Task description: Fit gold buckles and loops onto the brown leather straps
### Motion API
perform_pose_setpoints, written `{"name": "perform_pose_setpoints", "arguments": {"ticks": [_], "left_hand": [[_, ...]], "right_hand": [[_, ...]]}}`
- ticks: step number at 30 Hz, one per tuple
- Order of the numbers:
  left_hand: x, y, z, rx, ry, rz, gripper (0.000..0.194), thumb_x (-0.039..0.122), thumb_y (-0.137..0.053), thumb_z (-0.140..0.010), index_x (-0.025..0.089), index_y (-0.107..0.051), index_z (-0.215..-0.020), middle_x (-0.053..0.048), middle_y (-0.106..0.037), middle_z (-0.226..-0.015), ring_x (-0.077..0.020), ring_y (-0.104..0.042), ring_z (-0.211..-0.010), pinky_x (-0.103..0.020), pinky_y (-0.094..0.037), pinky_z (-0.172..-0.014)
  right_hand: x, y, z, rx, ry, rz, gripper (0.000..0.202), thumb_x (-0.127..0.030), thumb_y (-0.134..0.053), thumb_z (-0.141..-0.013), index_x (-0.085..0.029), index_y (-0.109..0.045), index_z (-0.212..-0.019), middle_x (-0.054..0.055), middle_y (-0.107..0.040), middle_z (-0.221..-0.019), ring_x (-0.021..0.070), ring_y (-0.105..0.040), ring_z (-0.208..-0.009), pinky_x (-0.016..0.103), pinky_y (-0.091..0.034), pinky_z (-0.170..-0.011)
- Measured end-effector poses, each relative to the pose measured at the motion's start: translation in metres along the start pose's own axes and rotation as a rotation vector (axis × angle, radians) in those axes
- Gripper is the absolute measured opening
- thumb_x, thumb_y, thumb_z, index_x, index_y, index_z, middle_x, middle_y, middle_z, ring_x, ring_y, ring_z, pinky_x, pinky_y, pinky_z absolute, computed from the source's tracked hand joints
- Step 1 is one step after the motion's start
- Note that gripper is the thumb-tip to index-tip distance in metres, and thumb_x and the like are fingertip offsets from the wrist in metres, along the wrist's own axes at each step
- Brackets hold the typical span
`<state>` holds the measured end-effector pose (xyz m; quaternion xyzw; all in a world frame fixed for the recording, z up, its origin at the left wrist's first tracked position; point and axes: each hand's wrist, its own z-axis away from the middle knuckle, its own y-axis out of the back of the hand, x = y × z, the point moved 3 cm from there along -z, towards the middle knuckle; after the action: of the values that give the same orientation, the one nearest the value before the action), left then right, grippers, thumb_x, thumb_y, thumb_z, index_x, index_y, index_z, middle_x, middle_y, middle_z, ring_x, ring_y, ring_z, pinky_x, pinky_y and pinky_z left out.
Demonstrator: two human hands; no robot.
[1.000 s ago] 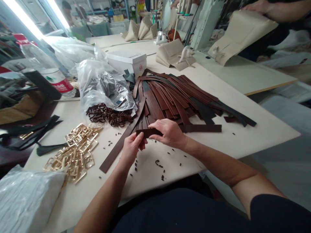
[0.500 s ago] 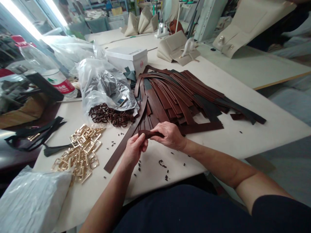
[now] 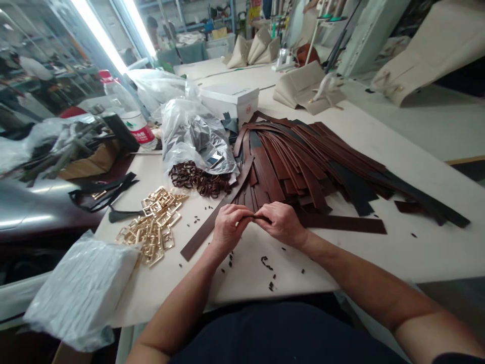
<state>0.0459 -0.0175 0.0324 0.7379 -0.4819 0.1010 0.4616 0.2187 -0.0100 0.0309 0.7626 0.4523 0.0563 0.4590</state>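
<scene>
My left hand [image 3: 227, 228] and my right hand [image 3: 283, 223] meet over the white table [image 3: 417, 172], both pinching the end of a dark brown leather strap [image 3: 341, 223] that runs off to the right. The strap's end is turned on edge between my fingertips. Behind my hands lies a fanned pile of brown leather straps [image 3: 303, 156]. One long strap [image 3: 215, 215] slants down to the left beside my left hand. A heap of gold buckles [image 3: 153, 227] sits left of my left hand, and a heap of small brown loops [image 3: 197, 179] lies beyond it.
A clear plastic bag [image 3: 197, 134] and a white box [image 3: 231, 98] stand behind the loops. A white wrapped packet [image 3: 79, 288] lies at the near left corner. Small dark punch scraps [image 3: 267, 263] dot the table. Beige bags [image 3: 303, 86] and another table are at the back right.
My hands have drawn closer together and the strap end has been turned from flat onto its edge. The camera has swung left, so everything sits further right in view.
</scene>
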Motion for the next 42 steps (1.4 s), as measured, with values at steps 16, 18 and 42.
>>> {"name": "perform_pose_setpoints", "arguments": {"ticks": [16, 18, 42], "left_hand": [[0.011, 0.006, -0.003, 0.011, -0.074, 0.257, 0.025, 0.035, -0.059, -0.094, 0.018, -0.070, -0.080, -0.007, -0.071, -0.081, -0.0156, -0.065, -0.077, -0.030, -0.052, -0.078], [0.015, -0.004, 0.002, -0.182, -0.173, 0.312, 0.032, 0.042, -0.060, -0.092, 0.018, -0.070, -0.075, -0.006, -0.070, -0.076, -0.0148, -0.065, -0.071, -0.027, -0.051, -0.071], [-0.091, 0.028, -0.016, 0.207, 0.441, -0.408, 0.022, 0.023, -0.068, -0.083, 0.016, -0.070, -0.103, -0.015, -0.064, -0.111, -0.0307, -0.056, -0.109, -0.044, -0.039, -0.102]], "right_hand": [[0.014, -0.004, -0.005, 0.052, -0.061, -0.048, 0.021, -0.032, -0.056, -0.096, -0.018, -0.064, -0.082, 0.002, -0.065, -0.069, 0.0169, -0.061, -0.061, 0.029, -0.040, -0.059], [0.017, -0.003, -0.006, 0.086, -0.102, -0.053, 0.020, -0.032, -0.056, -0.096, -0.018, -0.064, -0.085, 0.002, -0.066, -0.070, 0.0172, -0.063, -0.063, 0.028, -0.042, -0.061], [0.021, -0.018, 0.000, 0.069, -0.074, 0.002, 0.015, -0.025, -0.055, -0.092, -0.019, -0.062, -0.080, 0.003, -0.065, -0.071, 0.0175, -0.061, -0.066, 0.027, -0.038, -0.062]]}}
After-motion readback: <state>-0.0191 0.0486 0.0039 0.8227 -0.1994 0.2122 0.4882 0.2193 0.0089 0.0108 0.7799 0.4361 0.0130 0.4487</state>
